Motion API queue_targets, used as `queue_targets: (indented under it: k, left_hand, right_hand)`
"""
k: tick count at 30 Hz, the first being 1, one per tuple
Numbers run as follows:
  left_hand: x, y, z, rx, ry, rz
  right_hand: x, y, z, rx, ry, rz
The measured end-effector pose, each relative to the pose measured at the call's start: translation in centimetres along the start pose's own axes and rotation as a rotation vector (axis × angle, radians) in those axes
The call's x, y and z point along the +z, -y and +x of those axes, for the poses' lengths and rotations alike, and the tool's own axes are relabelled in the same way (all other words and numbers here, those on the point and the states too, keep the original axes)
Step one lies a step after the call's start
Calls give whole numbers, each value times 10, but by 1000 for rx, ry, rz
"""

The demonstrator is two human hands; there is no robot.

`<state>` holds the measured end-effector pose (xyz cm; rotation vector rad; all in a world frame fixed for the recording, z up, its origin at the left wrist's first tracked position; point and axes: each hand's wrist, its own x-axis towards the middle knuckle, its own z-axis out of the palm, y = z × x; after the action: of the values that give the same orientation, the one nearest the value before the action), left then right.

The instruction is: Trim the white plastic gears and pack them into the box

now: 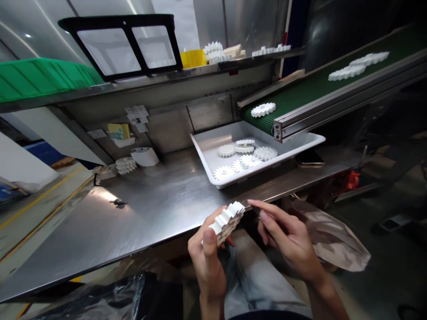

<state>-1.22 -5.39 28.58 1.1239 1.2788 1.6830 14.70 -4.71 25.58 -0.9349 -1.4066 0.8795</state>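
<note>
My left hand (208, 253) is closed around a white toothed gear (227, 222), tilted on edge above the front edge of the steel table. To its right, my right hand (288, 238) pinches a small dark, thin tool (256, 210), mostly hidden by the fingers. The tool's tip is close to the gear's right side; whether they touch I cannot tell. Behind both hands stands a white tray (218, 181) with several white gears (248, 161) lying loose in it.
A green conveyor belt (300, 95) slopes down to the tray, carrying several white gears. The steel table (160, 200) holds a small dark metal piece (118, 202) and stacked gears (126, 165) at left. Above runs a shelf with a green bin (43, 80) and a black frame (128, 49).
</note>
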Motion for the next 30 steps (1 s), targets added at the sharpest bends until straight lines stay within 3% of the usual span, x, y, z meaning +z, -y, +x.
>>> queue_targets:
  k: [5,8,12,16,20,25,30]
  left_hand:
    - [3,6,11,-249,-3,-322]
    - [2,9,16,-324,17,-429]
    - [-1,11,17,-313,-1,-461]
    - [-1,8,17,-308,-26,-466]
    - [1,1,14,-297,-40,-436]
    - [-3,5,10,-65,12,-305]
    - [-14,18,16,526,113,207]
  right_hand:
    - [-12,-10,7,-94,-182,-224]
    - [-18,-23,21,-212,-134,-462]
    - [-20,-52,52,-257,17,-730]
    - [-16,-78,78,-241,65,-765]
    - [-14,-84,88,-230,44,-669]
    - [-18,-61,80,-212,-18,-354]
    - [-12,-30,48,-108,-161,15]
